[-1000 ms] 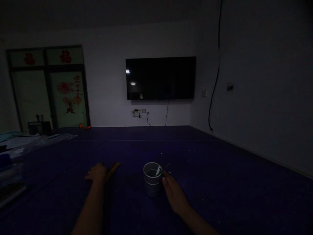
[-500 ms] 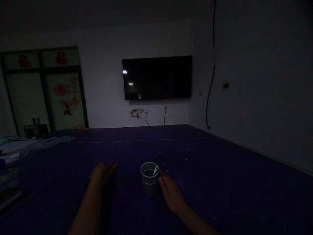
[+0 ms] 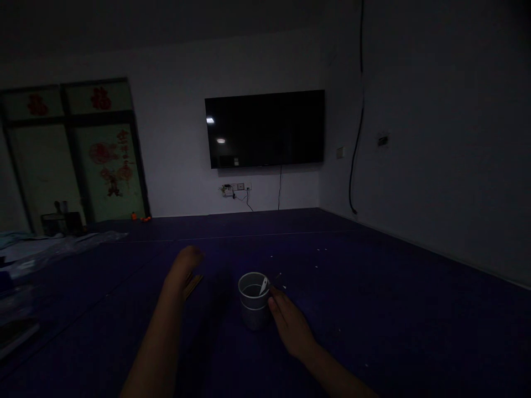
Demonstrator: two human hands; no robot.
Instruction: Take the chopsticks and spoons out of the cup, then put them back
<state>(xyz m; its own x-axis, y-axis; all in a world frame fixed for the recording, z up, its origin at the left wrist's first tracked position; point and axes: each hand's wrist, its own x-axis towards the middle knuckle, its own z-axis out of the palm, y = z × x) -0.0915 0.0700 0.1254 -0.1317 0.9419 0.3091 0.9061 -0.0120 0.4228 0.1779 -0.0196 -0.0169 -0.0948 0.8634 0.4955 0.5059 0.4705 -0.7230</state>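
Observation:
A grey cup (image 3: 254,312) stands upright on the dark blue surface, with a white handle-like piece (image 3: 264,285) leaning inside against its right rim. My right hand (image 3: 291,323) holds the cup's right side, thumb toward me and fingers along the wall; part of the fingers is hidden. My left hand (image 3: 187,264) is raised above a small bunch of brown sticks (image 3: 193,286), which look like chopsticks lying on the surface. The left fingers are dark and smeared by motion, so whether they hold anything does not show.
Small white bits (image 3: 316,267) are scattered right of the cup. Clear plastic wrapping (image 3: 95,241) lies at the left, near a flat dark object with a pale edge (image 3: 19,336). A black television (image 3: 265,130) hangs on the far wall, and small orange things (image 3: 145,219) lie by the door.
My left hand has come off the brown sticks, moving up and to the right, while the sticks stay down. My right hand and the cup have barely moved.

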